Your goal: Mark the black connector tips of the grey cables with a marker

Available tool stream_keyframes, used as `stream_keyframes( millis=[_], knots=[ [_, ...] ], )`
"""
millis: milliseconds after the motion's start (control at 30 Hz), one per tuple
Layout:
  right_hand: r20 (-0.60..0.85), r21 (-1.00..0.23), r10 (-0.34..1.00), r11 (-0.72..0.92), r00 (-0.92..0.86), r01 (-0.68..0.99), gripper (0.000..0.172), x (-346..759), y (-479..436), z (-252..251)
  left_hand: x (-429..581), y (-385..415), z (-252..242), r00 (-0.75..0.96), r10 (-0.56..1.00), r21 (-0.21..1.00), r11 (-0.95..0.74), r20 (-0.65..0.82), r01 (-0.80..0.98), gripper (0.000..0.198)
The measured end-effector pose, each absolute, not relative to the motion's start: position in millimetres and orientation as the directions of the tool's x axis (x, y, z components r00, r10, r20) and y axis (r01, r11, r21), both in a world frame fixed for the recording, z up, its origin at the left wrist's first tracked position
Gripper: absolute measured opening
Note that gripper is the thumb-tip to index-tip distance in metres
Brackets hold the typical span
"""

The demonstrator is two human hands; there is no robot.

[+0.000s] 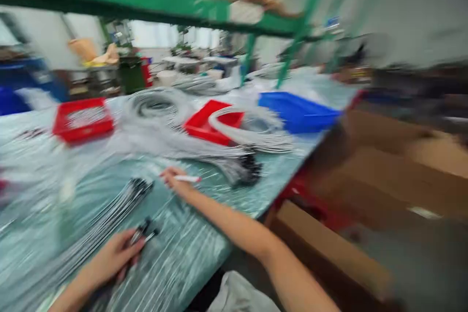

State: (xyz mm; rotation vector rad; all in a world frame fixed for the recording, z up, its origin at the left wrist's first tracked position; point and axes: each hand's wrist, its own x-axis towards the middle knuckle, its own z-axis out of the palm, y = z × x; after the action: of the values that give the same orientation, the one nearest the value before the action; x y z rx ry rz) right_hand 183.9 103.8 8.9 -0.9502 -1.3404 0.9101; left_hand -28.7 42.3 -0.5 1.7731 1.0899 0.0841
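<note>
Head view, motion-blurred. The left hand point(113, 256) lay at the near left of the tabletop point(190, 253), its fingers curled shut over a few black-tipped cable ends point(144, 234), which rested on the clear film covering the surface. These ends belonged to, or lay just beside, a long grey cable bundle point(106, 219) that ran diagonally from the near left toward the middle. The right hand point(173, 178) reached farther out, with its fingers narrowed at a white pen-like stick point(187, 179) that lay flat and pointed right. The blur hid whether the stick was gripped or only touched. The step in hand was judged to be steadying the cable ends with one hand while the other attended to the stick; any further handling would call for a settled hold on the stick and for the ends to be kept pinned and aligned. The cable ends looked slim, dark and glossy, and few in number. Beyond lay a second bundle point(241, 168), two red trays point(83, 119), a blue bin point(298, 112) and, at right, cardboard boxes point(402, 165).
</note>
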Motion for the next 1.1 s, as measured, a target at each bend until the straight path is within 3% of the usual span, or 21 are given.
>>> stream_keyframes(
  millis=[100,200,333,467,567,667,800,867,1100],
  knots=[
    [0.31,-0.939,0.951,0.309,0.014,-0.15,0.02,179.1,95.6,5.8,-36.3,44.9,-6.1,0.619,0.725,0.838,-0.107,-0.302,0.535,0.045],
    [0.249,-0.937,0.966,0.223,-0.068,-0.267,0.024,178.6,87.9,6.1,-39.8,52.0,-10.2,0.581,0.736,0.853,-0.008,-0.349,0.523,0.043],
    [0.189,-0.96,0.972,0.154,-0.137,-0.233,0.021,181.9,61.2,7.4,-35.9,49.1,-13.3,0.547,0.754,0.88,0.085,-0.363,0.467,0.044],
    [-0.041,-0.999,0.966,-0.04,-0.255,0.013,0.036,178.8,44.7,-3.8,-33.5,48.2,-16.0,0.504,0.775,0.854,0.088,-0.382,0.512,0.043],
    [-0.162,-0.964,0.943,-0.088,-0.29,0.251,0.044,171.4,43.6,-13.9,-32.0,50.8,-18.0,0.468,0.83,0.802,-0.043,-0.303,0.595,0.04],
    [-0.084,-0.921,0.949,0.042,-0.303,0.387,0.037,164.7,47.5,-19.8,-30.4,52.0,-19.6,0.458,0.85,0.764,-0.109,-0.261,0.637,0.041],
    [0.207,-0.763,0.933,0.342,-0.293,0.548,0.032,161.8,51.7,-23.3,-29.3,52.1,-21.3,0.453,0.853,0.759,-0.11,-0.26,0.642,0.037],
    [0.294,-0.703,0.909,0.415,-0.295,0.577,0.032,162.1,51.7,-24.5,-29.0,52.2,-21.5,0.453,0.852,0.766,-0.103,-0.261,0.635,0.037],
    [0.326,-0.643,0.876,0.481,-0.356,0.595,0.03,163.4,49.3,-25.8,-27.5,51.9,-19.3,0.454,0.854,0.765,-0.11,-0.254,0.635,0.03]
  ],
)
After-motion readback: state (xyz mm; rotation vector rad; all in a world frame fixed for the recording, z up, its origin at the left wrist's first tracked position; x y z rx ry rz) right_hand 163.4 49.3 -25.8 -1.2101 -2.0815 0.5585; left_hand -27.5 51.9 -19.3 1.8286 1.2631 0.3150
